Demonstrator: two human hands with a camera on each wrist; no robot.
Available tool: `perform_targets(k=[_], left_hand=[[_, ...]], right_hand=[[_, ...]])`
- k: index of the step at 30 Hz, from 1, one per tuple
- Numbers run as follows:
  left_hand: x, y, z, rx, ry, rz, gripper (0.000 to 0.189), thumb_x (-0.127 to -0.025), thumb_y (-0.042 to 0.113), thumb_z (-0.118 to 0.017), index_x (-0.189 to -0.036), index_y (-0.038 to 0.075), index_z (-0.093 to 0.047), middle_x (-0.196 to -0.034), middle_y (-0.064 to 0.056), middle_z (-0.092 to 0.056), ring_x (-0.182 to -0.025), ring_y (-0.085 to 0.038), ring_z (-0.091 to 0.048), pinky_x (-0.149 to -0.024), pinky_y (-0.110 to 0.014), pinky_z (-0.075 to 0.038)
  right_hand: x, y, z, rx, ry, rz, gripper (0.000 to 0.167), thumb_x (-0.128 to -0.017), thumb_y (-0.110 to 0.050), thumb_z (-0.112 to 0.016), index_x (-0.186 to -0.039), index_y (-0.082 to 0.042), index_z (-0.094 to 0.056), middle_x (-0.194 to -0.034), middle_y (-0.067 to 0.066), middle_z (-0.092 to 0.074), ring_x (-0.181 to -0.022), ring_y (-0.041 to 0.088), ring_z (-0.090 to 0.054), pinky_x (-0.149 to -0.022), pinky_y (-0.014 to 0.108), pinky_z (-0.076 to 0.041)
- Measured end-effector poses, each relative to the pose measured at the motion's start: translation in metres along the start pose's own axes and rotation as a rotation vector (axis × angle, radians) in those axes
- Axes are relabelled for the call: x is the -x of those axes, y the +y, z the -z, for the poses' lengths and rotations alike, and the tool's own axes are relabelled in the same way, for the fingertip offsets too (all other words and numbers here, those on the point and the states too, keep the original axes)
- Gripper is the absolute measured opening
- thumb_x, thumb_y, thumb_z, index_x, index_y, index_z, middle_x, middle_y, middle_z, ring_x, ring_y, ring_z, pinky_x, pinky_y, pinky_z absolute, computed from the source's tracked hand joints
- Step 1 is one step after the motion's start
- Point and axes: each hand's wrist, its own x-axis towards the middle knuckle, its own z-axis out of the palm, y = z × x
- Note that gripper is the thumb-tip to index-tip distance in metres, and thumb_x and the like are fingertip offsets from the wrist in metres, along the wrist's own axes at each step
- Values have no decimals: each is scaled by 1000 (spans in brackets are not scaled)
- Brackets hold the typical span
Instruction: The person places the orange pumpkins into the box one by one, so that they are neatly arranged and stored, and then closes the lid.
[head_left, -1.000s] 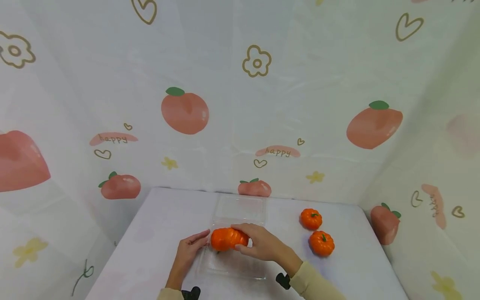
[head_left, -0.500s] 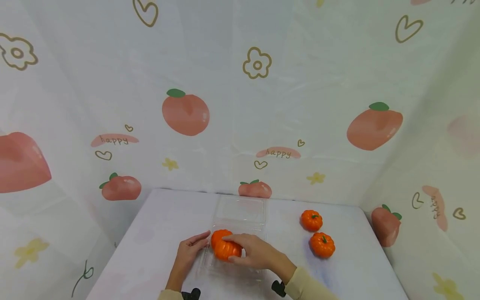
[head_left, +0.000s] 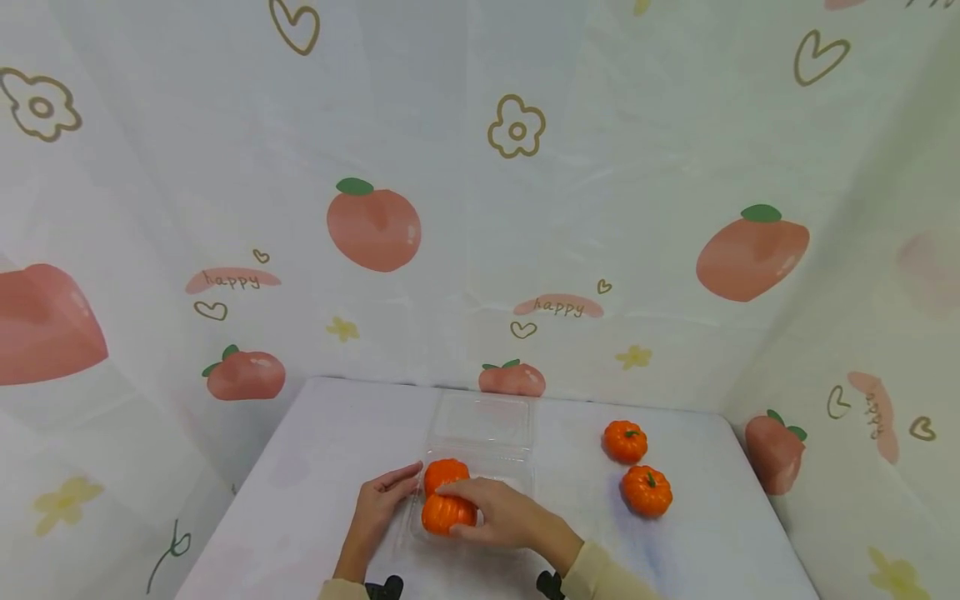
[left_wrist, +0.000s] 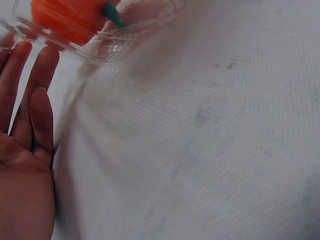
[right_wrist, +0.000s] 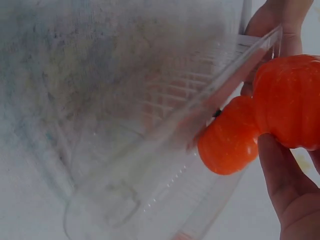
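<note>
My right hand (head_left: pixel 506 512) holds a small orange pumpkin (head_left: pixel 441 515) over the near left part of a clear plastic clamshell box (head_left: pixel 487 458). Just behind it, at the box's left side, sits another orange pumpkin (head_left: pixel 446 472). In the right wrist view the held pumpkin (right_wrist: pixel 290 100) looks large above my fingers, with the other pumpkin (right_wrist: pixel 229 137) close by it. My left hand (head_left: pixel 377 507) is at the box's left wall, its fingers fairly straight. The left wrist view shows those fingertips at the clear wall, with an orange pumpkin (left_wrist: pixel 70 20) and its green stem behind it.
Two more orange pumpkins, a far one (head_left: pixel 625 442) and a nearer one (head_left: pixel 647 491), lie on the white-covered table (head_left: pixel 720 525) to the right. The box's lid (head_left: pixel 482 418) lies folded back behind it. A printed curtain (head_left: pixel 600 183) encloses the back and sides.
My right hand has brought the held pumpkin toward me and slightly left, from beside the other pumpkin to in front of it, and lower. My left hand has stayed put.
</note>
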Motion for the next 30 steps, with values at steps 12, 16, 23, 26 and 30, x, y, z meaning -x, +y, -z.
perform_targets(k=[12,16,23,26,30], left_hand=[[-1,-2,-4,11,4,6,42,-90,34,-77,-124,10,-74,-128,-4,-74,-111,-2,-70,-96,-19,-57],[-2,-3,-4,23,-2,-4,42,-90,34,-78,-124,9,-74,-128,-5,-74,-108,2,-69,-95,-16,-56],[-2,-2,-1,14,1,-7,41,-90,33,-78,-123,9,-75,-127,-5,-74,-108,2,-70,-93,-14,-56],[-1,-2,0,20,-2,-14,40,-90,31,-78,-123,8,-74,-127,-6,-74,-107,2,-70,-91,-12,-56],[-1,-2,1,16,0,-14,41,-90,32,-77,-123,8,-74,-128,-6,-74,-107,3,-70,-90,-11,-55]], right_hand=[[0,5,-12,4,-34,8,49,-100,-39,-63,-145,-23,-54,-139,-3,-61,-119,9,-62,-106,30,-54],[0,6,-13,-14,-35,-11,49,-100,-43,-62,-145,-27,-53,-131,-3,-56,-108,4,-60,-100,25,-55],[-4,1,-16,23,-17,-27,46,-99,-44,-64,-141,-27,-58,-129,-6,-63,-110,5,-61,-101,27,-56],[-5,-1,-15,39,-27,-58,47,-99,-47,-64,-141,-28,-58,-134,-9,-65,-118,7,-62,-105,31,-54],[-7,-1,-15,53,-38,-58,45,-99,-43,-64,-141,-27,-59,-136,-10,-66,-121,8,-62,-105,33,-54]])
